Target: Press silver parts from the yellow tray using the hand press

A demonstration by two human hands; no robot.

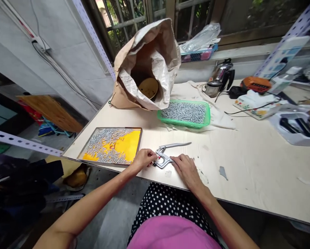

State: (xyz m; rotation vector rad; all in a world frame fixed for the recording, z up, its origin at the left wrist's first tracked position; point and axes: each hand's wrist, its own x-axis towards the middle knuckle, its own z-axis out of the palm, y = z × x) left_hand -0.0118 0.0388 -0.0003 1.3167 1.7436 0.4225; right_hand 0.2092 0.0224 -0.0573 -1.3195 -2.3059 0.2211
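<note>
Grey metal spring-handled pliers point(165, 159) lie near the table's front edge, their handles spread apart. My right hand point(186, 169) is closed around the end of the lower handle, palm down. At the jaw end, my left hand point(145, 158) pinches with thumb and fingertips; a small red spot shows beside them, too small to name. Left of that hand stands a shallow tray point(140, 138) with a yellow lining, strewn with small silvery metal pins. Beyond the pliers, a green plastic basket point(207, 116) is filled with similar pins.
A large open paper sack point(121, 91) stands at the back, a round yellowish thing inside. On the right are an orange tool point(255, 84), a metal pot point(214, 88), a flowered tissue box point(260, 112) and a white holder point(291, 133). A grey scrap point(223, 172) lies on the table point(248, 180).
</note>
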